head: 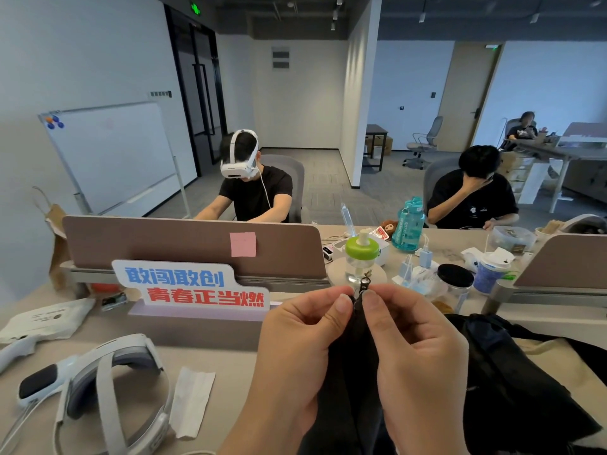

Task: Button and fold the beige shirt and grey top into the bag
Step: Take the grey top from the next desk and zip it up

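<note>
A dark grey top is held up in front of me, raised off the desk, its front edges pinched together. My left hand grips the left edge near the top. My right hand grips the right edge. A small metal zipper slider sticks up between my fingertips. More dark fabric spreads to the right over a beige cloth on the desk. I cannot tell whether that beige cloth is the shirt or the bag.
A white headset and a folded paper lie on the desk at left. A slogan sign and a desk divider stand ahead. Bottles, a black-lidded jar and cups crowd the back right. Two people sit opposite.
</note>
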A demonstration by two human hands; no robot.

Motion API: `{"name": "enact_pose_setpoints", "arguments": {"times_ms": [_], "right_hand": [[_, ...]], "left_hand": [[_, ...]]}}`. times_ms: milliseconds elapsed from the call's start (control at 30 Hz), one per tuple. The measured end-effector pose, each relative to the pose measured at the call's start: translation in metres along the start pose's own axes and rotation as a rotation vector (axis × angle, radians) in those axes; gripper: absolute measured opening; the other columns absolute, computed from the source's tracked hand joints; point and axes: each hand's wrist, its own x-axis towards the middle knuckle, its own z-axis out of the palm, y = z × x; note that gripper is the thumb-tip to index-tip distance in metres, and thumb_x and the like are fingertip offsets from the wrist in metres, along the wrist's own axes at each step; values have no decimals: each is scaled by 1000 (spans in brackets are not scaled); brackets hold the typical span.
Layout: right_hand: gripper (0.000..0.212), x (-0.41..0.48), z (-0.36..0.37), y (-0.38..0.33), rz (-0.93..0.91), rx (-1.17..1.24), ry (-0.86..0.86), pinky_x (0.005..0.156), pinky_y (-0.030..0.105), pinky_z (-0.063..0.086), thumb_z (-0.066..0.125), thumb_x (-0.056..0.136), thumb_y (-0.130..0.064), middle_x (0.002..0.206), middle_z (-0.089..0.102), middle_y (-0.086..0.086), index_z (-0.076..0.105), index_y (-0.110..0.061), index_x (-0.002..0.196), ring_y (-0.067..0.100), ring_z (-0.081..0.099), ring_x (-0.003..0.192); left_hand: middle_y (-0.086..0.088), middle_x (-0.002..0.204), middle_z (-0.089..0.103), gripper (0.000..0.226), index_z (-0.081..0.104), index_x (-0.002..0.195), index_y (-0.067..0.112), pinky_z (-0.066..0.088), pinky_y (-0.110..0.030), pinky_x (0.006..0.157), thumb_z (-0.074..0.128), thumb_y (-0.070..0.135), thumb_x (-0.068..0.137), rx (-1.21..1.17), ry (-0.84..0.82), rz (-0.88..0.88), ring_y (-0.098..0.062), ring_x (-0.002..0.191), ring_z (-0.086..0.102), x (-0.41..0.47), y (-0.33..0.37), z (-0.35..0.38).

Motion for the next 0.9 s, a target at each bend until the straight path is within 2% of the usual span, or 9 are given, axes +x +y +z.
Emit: {"name": "enact_pose_setpoints", "arguments": {"times_ms": [67,133,300,433,900], "right_hand": [[5,-2,2,4,-58,-53,40,62,10,51,73,78,-32,81,70,-18,71,-37,79,5,66,77],[5,-5,4,8,-116,-98,89,61,9,50,70,75,-40,81,70,-19,69,-41,79,4,66,75],[14,-5,6,12,-104,-90,155,62,9,50,74,75,-35,83,69,-21,67,-47,77,5,66,77],[16,-3,6,7,-26,-10,155,60,7,49,62,67,-41,81,70,-21,67,-52,78,4,66,77],[15,-1,5,5,28,75,146,59,7,49,65,64,-37,78,72,-17,70,-49,73,3,67,73]], "left_hand": [[-11,87,76,23,78,83,16,56,-35,78,69,19,62,-19,9,6,-24,87,73,0,0,1],[-11,86,76,24,78,82,15,56,-33,73,70,19,60,-43,25,6,-24,83,73,0,0,2],[-12,84,76,22,78,79,19,55,-35,74,70,19,59,-61,40,7,-24,80,72,0,-2,4],[-11,84,76,21,79,78,21,54,-37,77,71,20,58,-55,36,11,-23,81,72,-1,-3,4],[-12,82,76,21,79,76,19,54,-35,76,72,19,56,-42,16,30,-22,78,72,0,-4,5]]}}
